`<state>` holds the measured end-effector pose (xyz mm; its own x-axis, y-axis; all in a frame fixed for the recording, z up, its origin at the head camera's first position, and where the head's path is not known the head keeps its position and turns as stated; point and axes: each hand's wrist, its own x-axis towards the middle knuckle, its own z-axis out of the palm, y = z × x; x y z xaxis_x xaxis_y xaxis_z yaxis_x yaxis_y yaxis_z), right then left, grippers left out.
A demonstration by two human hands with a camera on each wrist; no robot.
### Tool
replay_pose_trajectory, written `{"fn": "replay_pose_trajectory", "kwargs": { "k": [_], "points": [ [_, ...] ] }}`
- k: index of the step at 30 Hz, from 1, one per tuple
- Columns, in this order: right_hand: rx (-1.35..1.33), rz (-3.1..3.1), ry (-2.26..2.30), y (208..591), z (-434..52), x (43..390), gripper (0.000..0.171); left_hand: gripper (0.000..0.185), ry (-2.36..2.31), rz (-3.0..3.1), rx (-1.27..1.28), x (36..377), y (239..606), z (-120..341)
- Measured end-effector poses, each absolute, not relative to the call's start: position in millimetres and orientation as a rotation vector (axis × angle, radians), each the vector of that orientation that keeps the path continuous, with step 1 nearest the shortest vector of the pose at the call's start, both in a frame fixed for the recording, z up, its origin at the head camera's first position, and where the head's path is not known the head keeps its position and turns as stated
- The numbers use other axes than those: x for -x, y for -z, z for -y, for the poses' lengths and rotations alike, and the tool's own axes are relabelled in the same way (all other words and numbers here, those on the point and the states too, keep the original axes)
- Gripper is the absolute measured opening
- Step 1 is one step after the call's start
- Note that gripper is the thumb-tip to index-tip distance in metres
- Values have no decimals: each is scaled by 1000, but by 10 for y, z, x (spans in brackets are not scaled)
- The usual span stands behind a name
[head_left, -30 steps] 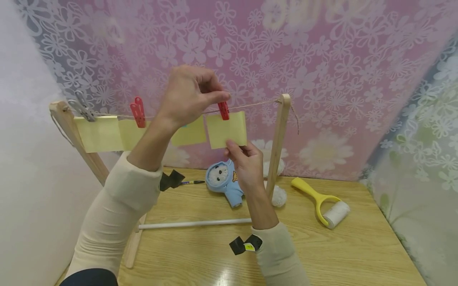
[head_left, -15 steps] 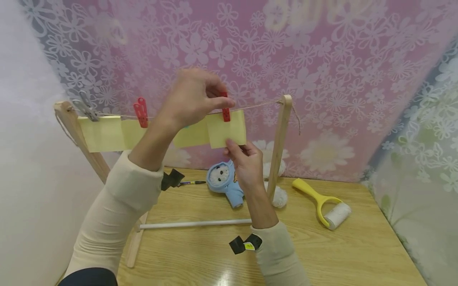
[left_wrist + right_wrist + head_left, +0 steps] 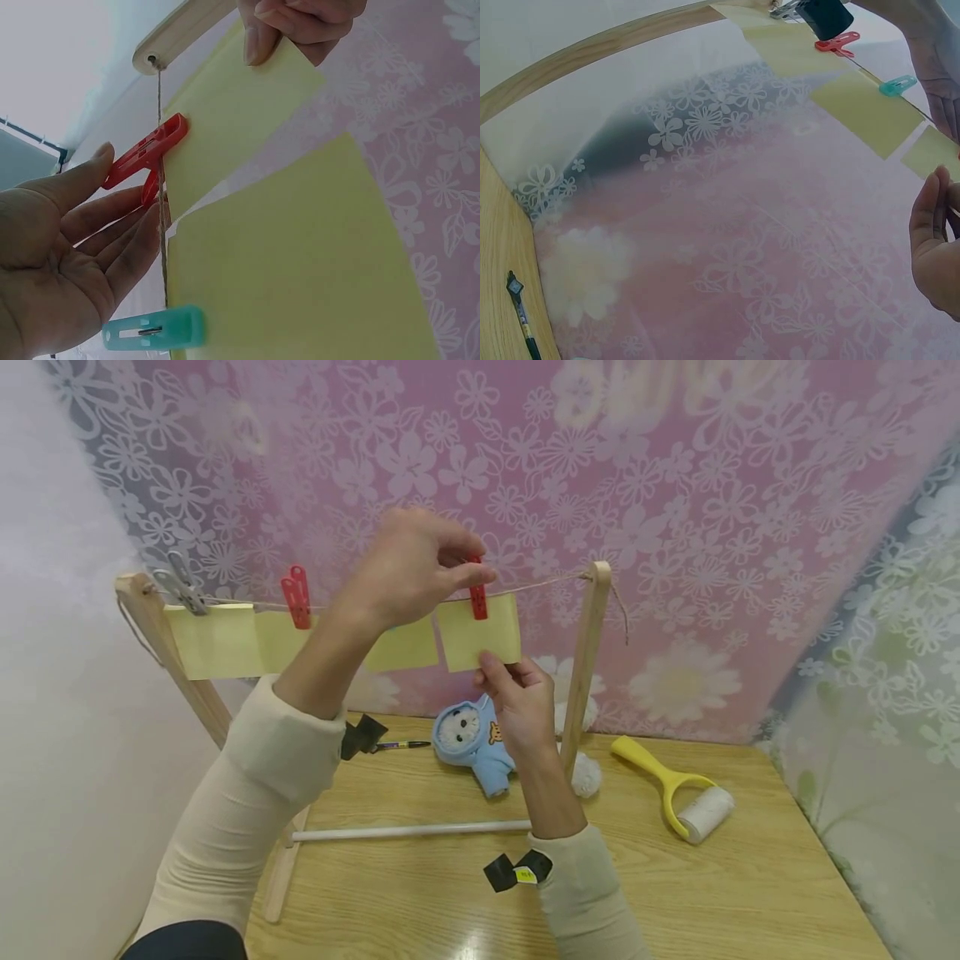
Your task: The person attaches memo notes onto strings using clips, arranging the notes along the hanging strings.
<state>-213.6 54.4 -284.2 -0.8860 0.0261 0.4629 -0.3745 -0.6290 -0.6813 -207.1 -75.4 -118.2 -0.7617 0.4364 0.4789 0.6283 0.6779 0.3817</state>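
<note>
A red clothespin (image 3: 478, 600) sits on the top edge of a yellow paper note (image 3: 477, 639) at the twine (image 3: 160, 97). My left hand (image 3: 408, 568) pinches the clothespin's handles between thumb and fingers. Below, my right hand (image 3: 525, 706) pinches the note's lower right corner between thumb and fingers. Farther left, more yellow notes (image 3: 213, 643) hang from the twine; a grey clothespin (image 3: 182, 585) and another red clothespin (image 3: 297, 597) grip it. A teal clothespin (image 3: 154, 328) holds the neighbouring note (image 3: 300, 262); my left hand mostly hides this clothespin in the head view.
Wooden posts (image 3: 587, 668) hold the twine's ends, with a white rod (image 3: 412, 831) low between them. On the wooden table (image 3: 712, 902) lie a plush toy in a blue hoodie (image 3: 472, 743), a pen (image 3: 405, 744) and a yellow-handled lint roller (image 3: 675, 785). A flowered backdrop stands behind.
The held note first overlaps its neighbour, then shifts slightly right, and a narrow gap shows between them again. My left hand and the red clothespin have moved slightly right and down.
</note>
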Motion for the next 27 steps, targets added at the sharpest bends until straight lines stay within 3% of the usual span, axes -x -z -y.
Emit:
{"fn": "replay_pose_trajectory", "kwargs": {
  "k": [18, 23, 27],
  "points": [
    [-604, 1258, -2634, 2875, -613, 2123, 8, 45, 888, 2374, 844, 2028, 1206, 820],
    [-642, 1342, -2617, 2930, -672, 2116, 8, 32, 943, 1978, 921, 1942, 1327, 880],
    [-646, 1567, -2492, 3018, -761, 2070, 22, 19, 931, 1677, 1051, 1852, 1543, 920]
  ]
}}
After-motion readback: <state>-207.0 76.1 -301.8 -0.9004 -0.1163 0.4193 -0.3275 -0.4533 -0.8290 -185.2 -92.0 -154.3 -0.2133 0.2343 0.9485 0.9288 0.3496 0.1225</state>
